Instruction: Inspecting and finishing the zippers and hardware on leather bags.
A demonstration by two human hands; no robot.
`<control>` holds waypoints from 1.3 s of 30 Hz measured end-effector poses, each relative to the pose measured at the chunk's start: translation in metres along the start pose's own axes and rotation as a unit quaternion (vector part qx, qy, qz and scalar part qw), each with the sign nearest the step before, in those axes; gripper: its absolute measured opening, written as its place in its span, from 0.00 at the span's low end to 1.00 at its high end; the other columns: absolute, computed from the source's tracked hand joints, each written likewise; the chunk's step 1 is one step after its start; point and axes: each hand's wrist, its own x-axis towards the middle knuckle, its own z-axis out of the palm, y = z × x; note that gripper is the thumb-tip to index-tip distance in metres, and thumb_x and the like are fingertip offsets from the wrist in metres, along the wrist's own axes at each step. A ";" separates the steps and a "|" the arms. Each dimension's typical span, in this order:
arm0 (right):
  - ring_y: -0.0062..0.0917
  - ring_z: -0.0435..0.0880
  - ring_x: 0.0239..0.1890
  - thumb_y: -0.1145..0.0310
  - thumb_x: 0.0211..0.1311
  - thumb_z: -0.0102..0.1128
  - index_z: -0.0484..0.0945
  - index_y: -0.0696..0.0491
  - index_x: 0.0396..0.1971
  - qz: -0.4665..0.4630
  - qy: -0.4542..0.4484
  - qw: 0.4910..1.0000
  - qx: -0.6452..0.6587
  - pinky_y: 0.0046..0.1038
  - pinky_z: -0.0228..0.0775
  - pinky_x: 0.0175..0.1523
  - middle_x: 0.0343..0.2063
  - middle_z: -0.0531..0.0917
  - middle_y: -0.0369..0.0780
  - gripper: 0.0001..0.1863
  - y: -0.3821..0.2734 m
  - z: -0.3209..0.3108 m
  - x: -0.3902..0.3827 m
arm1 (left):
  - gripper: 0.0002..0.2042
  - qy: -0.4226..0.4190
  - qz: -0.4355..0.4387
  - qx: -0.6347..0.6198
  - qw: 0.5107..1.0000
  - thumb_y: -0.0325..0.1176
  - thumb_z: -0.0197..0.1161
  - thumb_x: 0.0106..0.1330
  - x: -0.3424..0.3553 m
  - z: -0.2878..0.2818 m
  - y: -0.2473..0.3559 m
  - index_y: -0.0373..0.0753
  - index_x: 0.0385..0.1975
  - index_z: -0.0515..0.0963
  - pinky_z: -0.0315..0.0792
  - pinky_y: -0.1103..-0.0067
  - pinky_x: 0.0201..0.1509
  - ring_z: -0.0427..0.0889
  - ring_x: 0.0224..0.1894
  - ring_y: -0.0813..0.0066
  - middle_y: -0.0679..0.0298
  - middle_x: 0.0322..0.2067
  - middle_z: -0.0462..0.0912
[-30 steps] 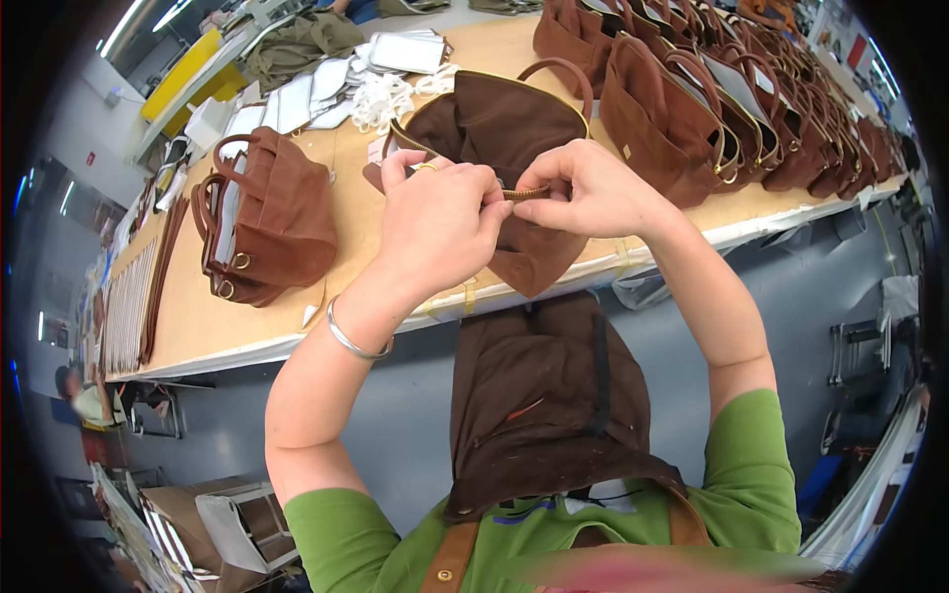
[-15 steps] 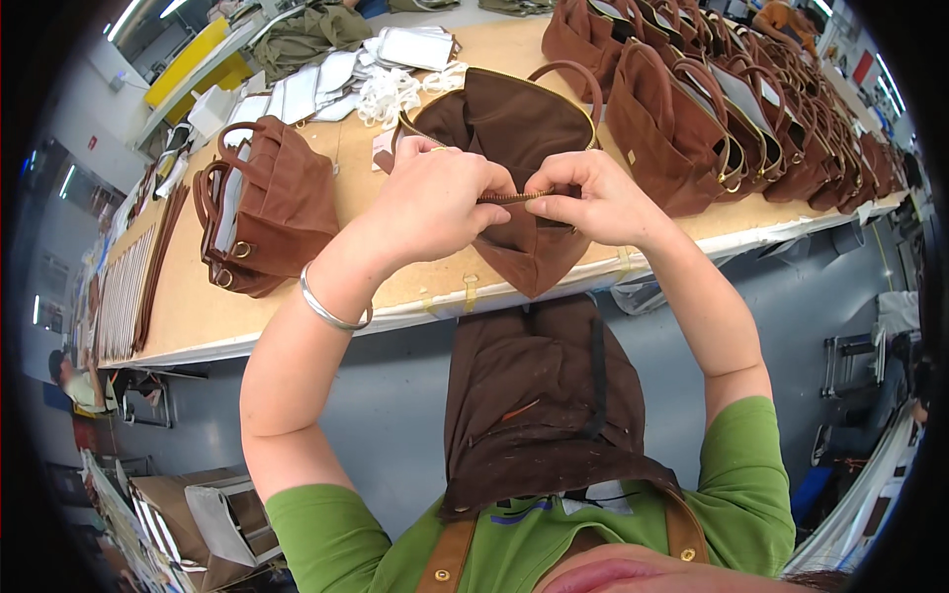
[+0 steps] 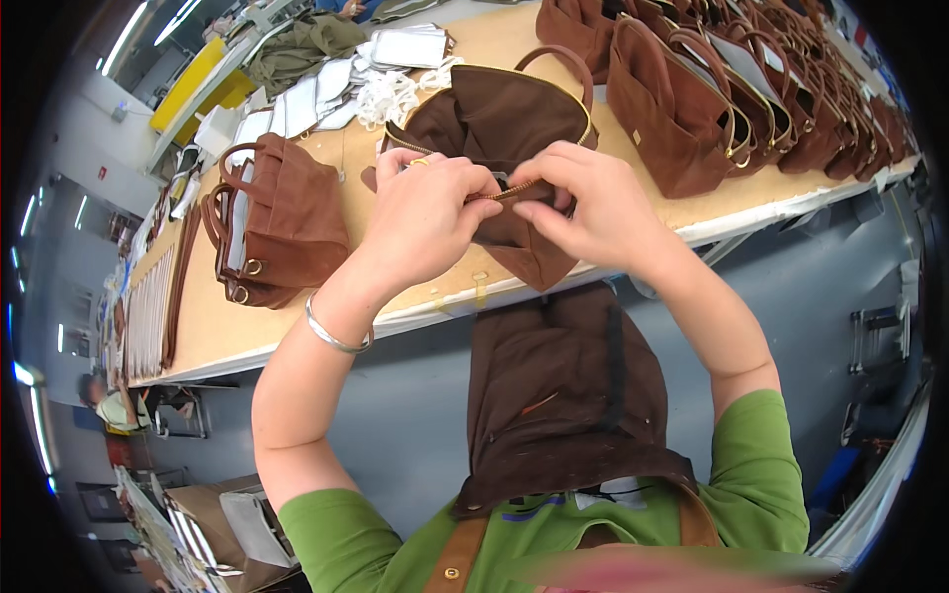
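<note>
An unzipped brown handbag [image 3: 535, 261] sits at the table's front edge, its dark lining [image 3: 504, 114] and curved brass zipper edges showing. In front of me, both hands are at the near rim, along a brass-toothed zipper [image 3: 506, 192]. My left hand [image 3: 420, 217] pinches one stretch of it between thumb and fingers. Curled over the other end is my right hand [image 3: 603, 210], its index finger on the zipper and its thumb tip a little below the teeth. The right hand's other fingers are partly hidden. One handle [image 3: 559, 54] stands up at the bag's far side.
Another brown handbag [image 3: 297, 217] stands to the left. Many similar bags [image 3: 672, 119] crowd the right of the table [image 3: 395, 321]. White cords [image 3: 388, 99], pale flat pieces [image 3: 321, 79] and brown strips [image 3: 176, 287] lie beyond. A co-worker [image 3: 114, 403] sits far left.
The right thumb has come down off the zipper teeth while the right hand turned slightly. The zipper now slants up to the right. The whole view has shifted a little.
</note>
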 end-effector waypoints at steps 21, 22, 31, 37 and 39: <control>0.23 0.73 0.36 0.57 0.46 0.72 0.81 0.46 0.23 0.022 0.087 0.996 -0.017 0.39 0.49 0.59 0.22 0.76 0.28 0.11 0.005 0.029 -0.032 | 0.05 0.041 0.012 0.026 0.999 0.34 0.66 0.59 -0.008 0.011 0.013 0.41 0.30 0.80 0.55 0.71 0.53 0.76 0.34 0.70 0.68 0.26 0.78; 0.23 0.73 0.36 0.57 0.46 0.72 0.81 0.46 0.23 0.025 0.088 0.996 -0.016 0.39 0.49 0.59 0.22 0.76 0.28 0.11 0.005 0.029 -0.032 | 0.05 0.038 0.014 0.026 0.999 0.34 0.66 0.59 -0.009 0.013 0.012 0.41 0.30 0.80 0.55 0.71 0.53 0.76 0.34 0.70 0.68 0.26 0.78; 0.23 0.75 0.37 0.58 0.47 0.70 0.85 0.46 0.21 0.070 0.061 0.995 0.017 0.44 0.48 0.61 0.19 0.79 0.31 0.09 0.001 0.030 -0.031 | 0.06 0.082 0.007 -0.011 0.997 0.32 0.65 0.60 -0.016 0.021 0.009 0.39 0.32 0.78 0.54 0.72 0.52 0.74 0.36 0.70 0.67 0.27 0.76; 0.23 0.75 0.38 0.57 0.50 0.69 0.83 0.46 0.22 0.066 0.057 0.996 0.020 0.41 0.48 0.61 0.21 0.78 0.29 0.10 0.001 0.031 -0.032 | 0.06 0.101 0.003 0.011 0.995 0.33 0.65 0.60 -0.015 0.021 0.010 0.40 0.32 0.78 0.53 0.74 0.48 0.73 0.34 0.70 0.67 0.27 0.76; 0.22 0.75 0.38 0.57 0.50 0.69 0.83 0.46 0.21 0.056 0.047 0.997 0.024 0.41 0.48 0.61 0.22 0.78 0.29 0.09 0.001 0.033 -0.032 | 0.06 0.092 0.002 0.010 0.996 0.33 0.66 0.60 -0.016 0.021 0.010 0.41 0.31 0.77 0.53 0.74 0.47 0.72 0.33 0.70 0.68 0.26 0.75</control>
